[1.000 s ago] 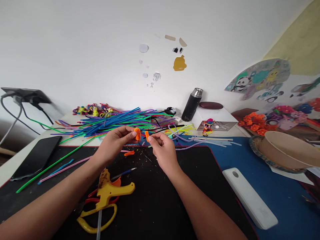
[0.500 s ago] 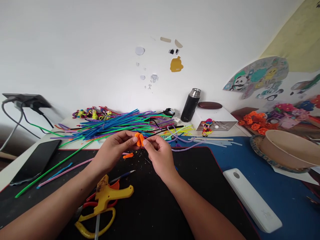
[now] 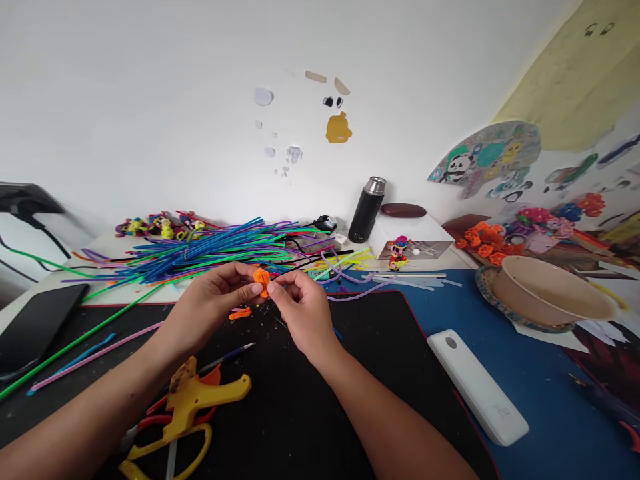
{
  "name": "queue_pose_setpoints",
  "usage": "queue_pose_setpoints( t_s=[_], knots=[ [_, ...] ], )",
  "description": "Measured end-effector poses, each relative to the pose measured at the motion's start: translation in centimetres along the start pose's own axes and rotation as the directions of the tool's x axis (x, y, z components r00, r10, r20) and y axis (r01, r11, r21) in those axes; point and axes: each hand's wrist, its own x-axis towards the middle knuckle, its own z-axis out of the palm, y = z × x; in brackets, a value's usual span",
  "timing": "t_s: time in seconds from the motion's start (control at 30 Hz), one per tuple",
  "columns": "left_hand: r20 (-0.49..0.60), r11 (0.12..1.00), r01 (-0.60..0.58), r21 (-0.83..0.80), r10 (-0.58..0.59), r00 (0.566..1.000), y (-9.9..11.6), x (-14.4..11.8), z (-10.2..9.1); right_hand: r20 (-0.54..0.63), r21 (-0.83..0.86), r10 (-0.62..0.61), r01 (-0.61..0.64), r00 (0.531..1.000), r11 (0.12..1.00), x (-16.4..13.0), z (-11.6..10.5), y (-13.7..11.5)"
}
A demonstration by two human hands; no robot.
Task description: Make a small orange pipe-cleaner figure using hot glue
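Together, the left hand (image 3: pixel 213 303) and right hand (image 3: pixel 300 310) pinch a small orange piece (image 3: pixel 261 279) between their fingers. Below, a yellow glue gun (image 3: pixel 193 398) lies near the table's front edge.

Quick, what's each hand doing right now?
Left hand: closed, pinching the small orange piece.
Right hand: closed, fingertips pinching the same orange piece.
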Motion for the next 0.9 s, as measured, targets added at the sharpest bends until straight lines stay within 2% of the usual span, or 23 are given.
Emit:
queue_pose_setpoints(
  t_s=[0.27, 0.63, 0.9],
  knots=[
    [0.010, 0.997, -0.031, -0.064, 0.031, 0.999, 0.9, -0.3, 0.9, 0.018, 0.025, 0.005, -0.005, 1.000, 1.000, 0.0, 0.0, 0.6],
    [0.012, 0.997, -0.059, -0.053, 0.060, 0.998, 1.0, -0.6, 0.8, 0.040, 0.066, 0.045, -0.048, 0.998, 0.997, 0.0, -0.1, 0.4],
    [0.057, 0.990, -0.073, -0.119, 0.080, 0.995, 1.0, -0.8, 1.2, 0.077, 0.168, 0.095, -0.107, 0.992, 0.980, 0.1, -0.2, 0.3]
  ],
)
